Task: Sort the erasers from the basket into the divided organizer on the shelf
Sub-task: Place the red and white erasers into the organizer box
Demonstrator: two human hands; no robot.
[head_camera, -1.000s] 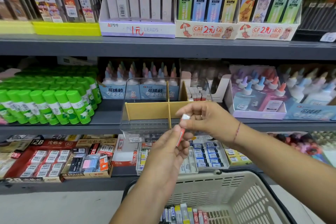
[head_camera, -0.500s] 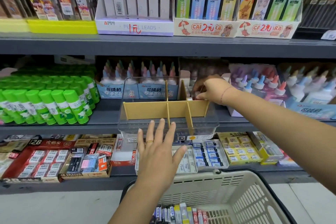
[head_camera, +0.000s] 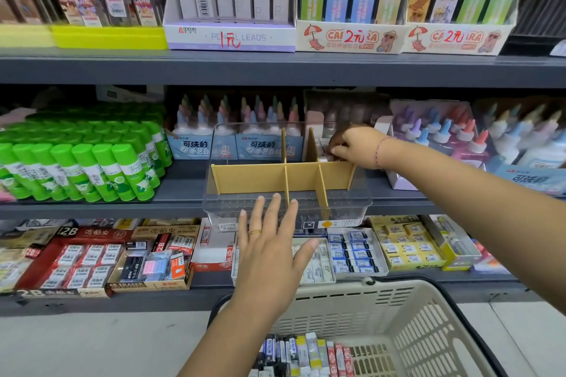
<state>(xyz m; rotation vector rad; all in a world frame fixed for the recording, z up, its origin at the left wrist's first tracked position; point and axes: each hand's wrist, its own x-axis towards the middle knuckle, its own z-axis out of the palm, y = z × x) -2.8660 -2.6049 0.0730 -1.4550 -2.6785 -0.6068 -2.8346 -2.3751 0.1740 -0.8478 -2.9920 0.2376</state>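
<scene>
The divided organizer (head_camera: 245,182), a clear tray with tan cardboard partitions, sits on the middle shelf. My right hand (head_camera: 359,145) reaches over its back right compartment, fingers curled down and pinching an eraser among the white erasers (head_camera: 323,158) stored there; the eraser itself is mostly hidden. In front of the organizer my left hand (head_camera: 271,257) hovers flat with spread fingers, holding nothing and wearing a ring. The beige basket (head_camera: 337,292) is at the bottom, with several sleeved erasers (head_camera: 306,352) standing in a row inside.
Green glue sticks (head_camera: 92,168) crowd the shelf left of the organizer. Glue bottles (head_camera: 428,138) stand behind and to its right. Eraser boxes (head_camera: 92,260) fill the shelf below. Pencil lead boxes (head_camera: 229,37) line the top shelf.
One second ago both hands held a red and white eraser before the organizer. My right hand carried it to the back right compartment; my left hand let go and spread flat.
</scene>
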